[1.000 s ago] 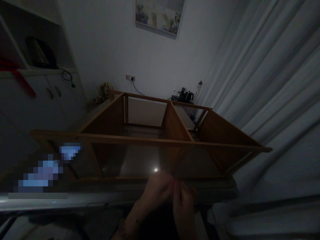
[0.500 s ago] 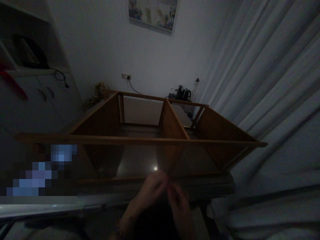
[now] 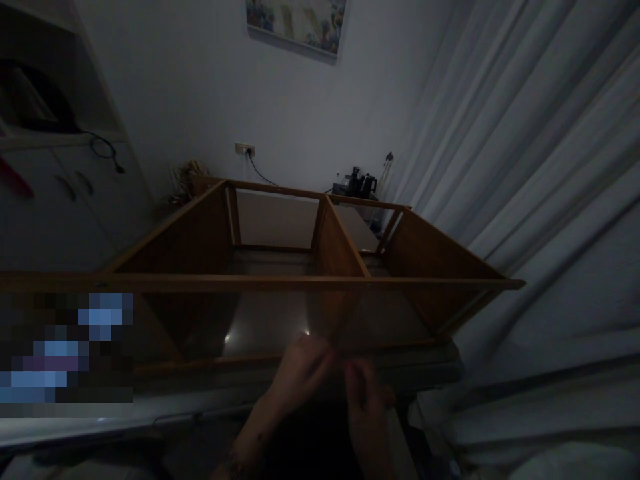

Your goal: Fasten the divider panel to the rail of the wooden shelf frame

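A wooden shelf frame (image 3: 285, 283) lies on its side across the middle of the view, with panels dividing it into compartments. My left hand (image 3: 304, 365) is in front of its lower near rail, fingers curled and pinched together. Just to the right, my right hand (image 3: 367, 400) also has thumb and fingers drawn together in a pinch. A narrow gap separates the two sets of fingertips. Dim light and blur hide whatever is between the fingers. Neither hand visibly touches the wood.
The frame rests on a dark padded surface (image 3: 430, 363). White curtains (image 3: 540, 167) hang on the right. A black coffee maker (image 3: 367, 185) stands behind. At left are a white cabinet (image 3: 90, 213) and an electric kettle (image 3: 43, 103). A pixelated patch covers the lower left.
My hands have moved slightly apart, the right one shifting to the right. The room appears shifted left as the camera turns a little.
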A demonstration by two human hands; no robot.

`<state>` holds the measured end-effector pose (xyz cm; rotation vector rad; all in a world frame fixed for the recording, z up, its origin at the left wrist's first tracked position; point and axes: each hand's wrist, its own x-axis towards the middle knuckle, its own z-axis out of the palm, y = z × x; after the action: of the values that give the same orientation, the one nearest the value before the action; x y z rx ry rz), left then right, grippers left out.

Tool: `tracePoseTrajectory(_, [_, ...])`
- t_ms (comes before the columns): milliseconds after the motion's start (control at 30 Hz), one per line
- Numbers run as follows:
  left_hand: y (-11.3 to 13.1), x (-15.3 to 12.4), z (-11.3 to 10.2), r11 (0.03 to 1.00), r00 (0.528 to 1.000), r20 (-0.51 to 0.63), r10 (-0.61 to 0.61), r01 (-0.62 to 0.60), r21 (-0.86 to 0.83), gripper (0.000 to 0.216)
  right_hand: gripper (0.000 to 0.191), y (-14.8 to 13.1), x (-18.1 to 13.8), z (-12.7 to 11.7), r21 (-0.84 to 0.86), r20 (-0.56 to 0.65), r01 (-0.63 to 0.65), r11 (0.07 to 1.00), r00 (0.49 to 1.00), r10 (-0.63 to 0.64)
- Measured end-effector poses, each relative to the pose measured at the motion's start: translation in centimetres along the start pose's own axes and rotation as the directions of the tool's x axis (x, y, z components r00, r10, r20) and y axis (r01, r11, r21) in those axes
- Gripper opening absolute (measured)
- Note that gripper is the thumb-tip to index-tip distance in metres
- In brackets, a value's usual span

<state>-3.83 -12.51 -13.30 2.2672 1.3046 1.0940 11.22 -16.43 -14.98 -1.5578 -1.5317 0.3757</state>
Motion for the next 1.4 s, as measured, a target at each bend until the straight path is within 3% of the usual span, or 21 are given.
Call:
tracePoseTrajectory(200, [0.0, 0.9, -1.3, 0.991, 0.996, -0.016, -0.087, 0.088, 0.098, 0.026, 0.04, 1.2, 2.7, -0.9, -0.178, -0.082, 0.058, 0.982, 0.994, -0.073])
tracePoseTrajectory(333, [0.2, 1.5, -2.2, 0.976, 0.992, -0.007, -0.123, 0.123, 0.18, 0.023, 0.036, 1.4, 4.6, -1.4, -0.4, -0.005, 0.152, 0.904, 0.986, -0.168])
tracePoseTrajectory(433, [0.2, 1.8, -2.5, 0.969, 0.994, 0.007, -0.109, 0.105, 0.224, 0.02, 0.033, 1.1, 5.3, -1.6, -0.46, 0.059, 0.23, 0.857, 0.972, -0.229])
tracePoseTrajectory(633, [-0.8, 2.1, -1.9, 0.967, 0.998, 0.043, -0.046, 0.034, 0.254, 0.018, 0.03, 0.9, 6.1, -1.0, -0.463, 0.102, 0.261, 0.847, 0.965, -0.242])
tracePoseTrajectory(767, [-1.2, 2.2, -1.8, 0.972, 0.994, 0.106, -0.042, 0.016, 0.233, 0.021, 0.025, 1.1, 8.3, -0.6, -0.455, 0.23, 0.323, 0.83, 0.943, -0.241])
tracePoseTrajectory(967, [-1.6, 2.5, -2.2, 0.964, 0.99, 0.13, -0.049, 0.013, 0.265, 0.029, 0.023, 1.6, 11.5, -0.3, -0.323, 0.515, 0.507, 0.799, 0.803, -0.301])
tracePoseTrajectory(1067, [-2.0, 2.6, -2.1, 0.963, 0.992, 0.123, -0.042, 0.008, 0.269, 0.029, 0.022, 2.2, 12.5, -0.3, -0.255, 0.618, 0.574, 0.778, 0.716, -0.326])
tracePoseTrajectory(1133, [-2.3, 2.7, -2.1, 0.961, 0.993, 0.116, -0.026, -0.007, 0.275, 0.028, 0.02, 2.8, 13.1, -0.4, -0.262, 0.653, 0.598, 0.758, 0.688, -0.317])
tracePoseTrajectory(1267, [-2.4, 2.9, -2.1, 0.959, 0.99, 0.135, -0.034, -0.005, 0.282, 0.029, 0.019, 4.2, 14.0, -0.2, -0.324, 0.644, 0.604, 0.728, 0.705, -0.298])
tracePoseTrajectory(1400, [-2.3, 3.0, -2.1, 0.962, 0.99, 0.131, -0.047, 0.01, 0.275, 0.028, 0.016, 4.8, 14.5, 0.0, -0.217, 0.609, 0.58, 0.785, 0.709, -0.356])
